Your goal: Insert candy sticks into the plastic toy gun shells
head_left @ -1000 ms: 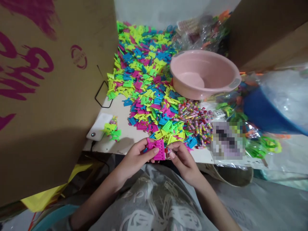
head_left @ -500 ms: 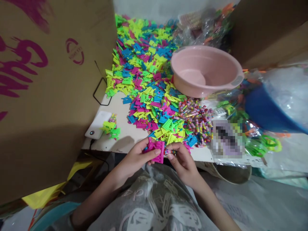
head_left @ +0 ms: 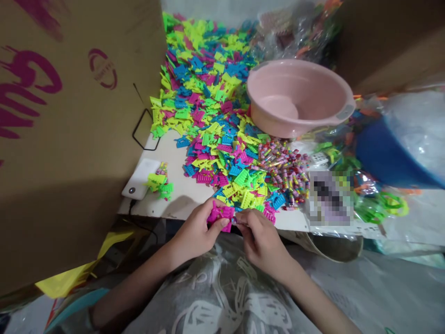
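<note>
Magenta clip piece (head_left: 222,214): toothed plastic part, held between both hands just off the near edge of the desk (head_left: 175,204), above the person's lap. Left hand (head_left: 194,234): forearm enters from lower left, wrist roughly straight, fingers curled round the left and far side of the piece, thumb laid across its near face; grip closed on it. Right hand (head_left: 259,239): forearm enters from lower right, fingers bent inward, thumb and fingertips pinched together at the right edge of the piece, touching it; something small and pale shows at the pinch, too small to identify. The piece lies between the two hands, nearer the left palm, teeth pointing down toward the lap; the two hands almost meet over it. On the desk directly beyond the hands: a loose heap of coloured pieces (head_left: 208,106) in green, yellow, blue and magenta, its near fringe just beside the knuckles. To the right of that heap, a patch of small striped tubes (head_left: 287,171). Pink basin (head_left: 299,97) stands behind the tubes, tilted slightly. A few green pieces (head_left: 160,183) lie apart at the left, touching a white power bank (head_left: 138,180). Cardboard box (head_left: 69,139) stands along the left side. Blue tub (head_left: 382,157) at right, partly under clear plastic.
</note>
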Available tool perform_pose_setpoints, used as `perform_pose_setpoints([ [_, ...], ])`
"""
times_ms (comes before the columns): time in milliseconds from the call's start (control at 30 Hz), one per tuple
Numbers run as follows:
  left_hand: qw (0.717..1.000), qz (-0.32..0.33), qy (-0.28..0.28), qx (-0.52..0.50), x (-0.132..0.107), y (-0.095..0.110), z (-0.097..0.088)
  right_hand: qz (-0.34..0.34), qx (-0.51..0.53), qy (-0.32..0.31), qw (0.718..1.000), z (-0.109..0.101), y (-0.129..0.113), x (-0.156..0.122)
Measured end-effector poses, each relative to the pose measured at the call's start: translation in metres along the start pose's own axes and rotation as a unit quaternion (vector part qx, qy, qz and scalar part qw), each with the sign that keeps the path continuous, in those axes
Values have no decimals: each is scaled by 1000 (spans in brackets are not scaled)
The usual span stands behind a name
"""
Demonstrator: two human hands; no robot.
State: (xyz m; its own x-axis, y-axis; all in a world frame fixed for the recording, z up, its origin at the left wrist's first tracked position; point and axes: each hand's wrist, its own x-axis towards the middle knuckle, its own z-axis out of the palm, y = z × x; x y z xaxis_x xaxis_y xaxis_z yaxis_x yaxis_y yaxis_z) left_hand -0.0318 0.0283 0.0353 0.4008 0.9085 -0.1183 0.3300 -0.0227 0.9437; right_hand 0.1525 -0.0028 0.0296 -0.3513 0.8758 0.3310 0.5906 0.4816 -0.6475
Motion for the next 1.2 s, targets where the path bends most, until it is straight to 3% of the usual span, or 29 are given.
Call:
perform_pose_setpoints([
  [133,1000,-16,17,20,4,-14,-4,32,-17,-19,999,8,12,-2],
  [233,989,-44,87,114,11,-32,-33,60,-75,21,995,5,41,-14],
  [333,930,-60,209,297,18,-51,-74,125,-194,62,971,-8,79,-33],
  [433,860,-90,248,438,21,-66,-105,192,-286,63,937,-23,110,-51],
  [500,829,-122,244,488,21,-73,-112,214,-325,54,920,-30,120,-57],
  [567,817,-124,248,506,22,-78,-107,221,-357,39,907,-34,123,-59],
  [667,855,-40,221,468,23,-78,-80,225,-398,20,889,-37,119,-59],
  [733,898,16,155,412,24,-72,-54,225,-419,8,880,-39,116,-62],
  [833,940,4,85,331,29,-62,-13,232,-438,-10,869,-41,116,-67],
  [900,965,-26,80,248,35,-59,5,237,-436,-16,868,-42,119,-70],
  [1033,986,-56,96,128,45,-64,16,218,-365,36,904,-43,124,-76],
  [1133,991,-70,96,60,47,-66,12,199,-192,134,952,-42,118,-79],
  [1200,992,-75,101,12,46,-61,9,212,-39,184,959,-36,107,-77],
])
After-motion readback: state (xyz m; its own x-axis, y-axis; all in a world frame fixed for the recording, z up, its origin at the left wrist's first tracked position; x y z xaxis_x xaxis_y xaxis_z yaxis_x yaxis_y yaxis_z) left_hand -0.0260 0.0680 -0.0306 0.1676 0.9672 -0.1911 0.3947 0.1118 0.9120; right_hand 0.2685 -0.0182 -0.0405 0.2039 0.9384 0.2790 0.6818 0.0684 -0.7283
